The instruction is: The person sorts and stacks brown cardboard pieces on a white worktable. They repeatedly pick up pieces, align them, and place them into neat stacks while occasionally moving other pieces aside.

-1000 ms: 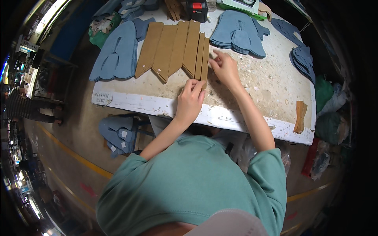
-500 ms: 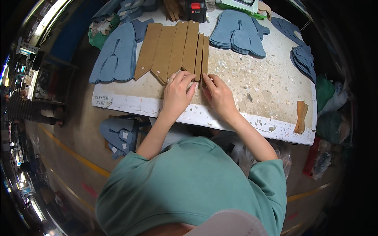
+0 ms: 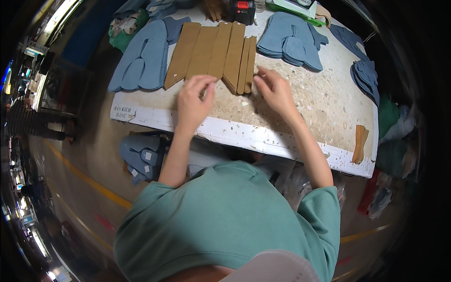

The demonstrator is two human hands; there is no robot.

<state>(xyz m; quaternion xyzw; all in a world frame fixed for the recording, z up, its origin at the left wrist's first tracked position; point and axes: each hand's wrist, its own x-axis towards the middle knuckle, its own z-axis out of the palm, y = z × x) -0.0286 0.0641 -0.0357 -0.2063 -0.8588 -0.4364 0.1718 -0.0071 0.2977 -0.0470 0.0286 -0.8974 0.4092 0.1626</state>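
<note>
Flat brown leather pieces (image 3: 204, 51) with pointed near ends lie side by side on the table (image 3: 319, 101). Along their right side run narrow brown strips (image 3: 249, 66) with rounded ends. My left hand (image 3: 192, 101) hovers at the near ends of the middle pieces, fingers bent and thumb apart, with nothing seen in it. Just right of the strips is my right hand (image 3: 276, 91), its thumb and forefinger parted and pointing at the outermost strip; no held thing shows there. Some piece tips are hidden behind the left hand.
Stacked blue cut pieces (image 3: 141, 61) lie at the left, with another blue stack (image 3: 289, 40) beyond my right hand. Smaller blue pieces (image 3: 364, 77) sit at the far right edge. A tied brown bundle (image 3: 360, 143) lies near the right front corner. A black-and-red device (image 3: 243, 11) stands at the back.
Both hands have drawn apart from the near ends of the brown pieces, the left moving left and the right moving right. The narrow strips now lie closer together.
</note>
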